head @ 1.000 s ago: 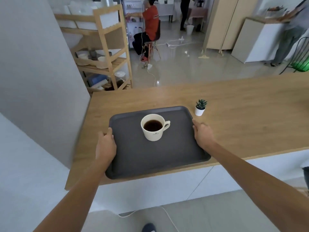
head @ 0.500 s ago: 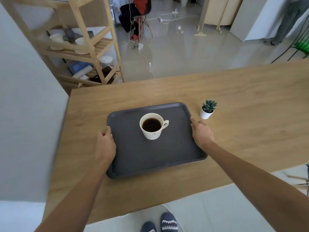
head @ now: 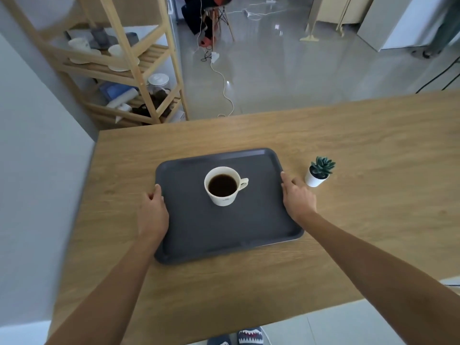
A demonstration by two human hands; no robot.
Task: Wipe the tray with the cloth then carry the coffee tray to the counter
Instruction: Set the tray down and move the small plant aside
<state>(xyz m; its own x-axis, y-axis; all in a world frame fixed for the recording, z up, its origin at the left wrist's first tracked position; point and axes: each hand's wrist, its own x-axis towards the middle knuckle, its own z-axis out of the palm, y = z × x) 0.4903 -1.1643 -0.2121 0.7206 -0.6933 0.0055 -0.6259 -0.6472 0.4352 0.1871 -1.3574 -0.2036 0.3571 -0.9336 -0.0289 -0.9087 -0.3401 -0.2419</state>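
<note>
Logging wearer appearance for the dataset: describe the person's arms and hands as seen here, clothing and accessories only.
Both forearms are bare, with no sleeves in view. The left hand and right hand wear no gloves, and no rings, watch or bracelets are visible. No cables or markings show on either arm.

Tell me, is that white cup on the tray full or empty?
Nearly full. The white cup stands upright on the grey tray, and dark coffee fills its mouth to just below the rim.
</note>
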